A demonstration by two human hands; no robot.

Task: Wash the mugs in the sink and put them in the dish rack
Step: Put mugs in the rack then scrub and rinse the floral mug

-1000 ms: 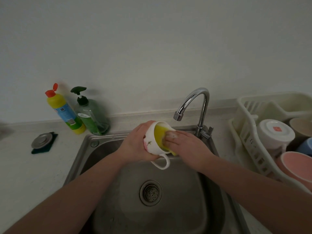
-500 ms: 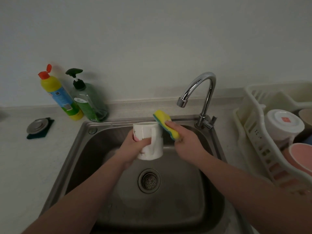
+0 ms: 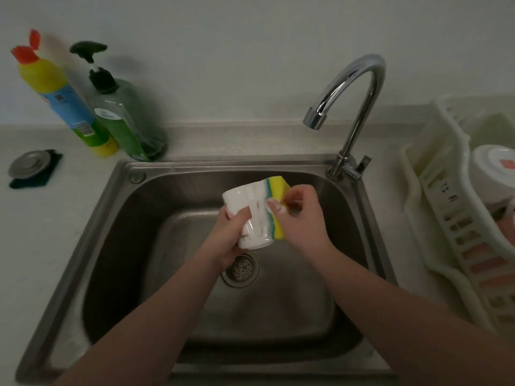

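Observation:
A white mug [image 3: 250, 215] with a small printed pattern is held over the steel sink [image 3: 122, 218], its handle facing up toward me. My left hand [image 3: 232, 238] grips the mug from the left and below. My right hand [image 3: 302, 218] pinches a yellow sponge [image 3: 276, 207] with a green edge and presses it flat against the mug's right side. Foam sits on my right fingertips. The white dish rack [image 3: 446, 218] stands to the right of the sink with a white mug [image 3: 493, 174] and pink ones [image 3: 505, 227] in it.
The chrome tap [image 3: 354, 101] arches over the sink's back right, with no water running. A yellow cleaner bottle [image 3: 64, 104] and a green soap pump bottle [image 3: 125, 118] stand at the back left. A metal sink plug [image 3: 29, 165] lies on a dark pad. The drain [image 3: 242, 270] is below the mug.
The sponge came out of the mug's inside and now lies against its outer right side. My left hand turned the mug so the handle faces up. The view tilted downward.

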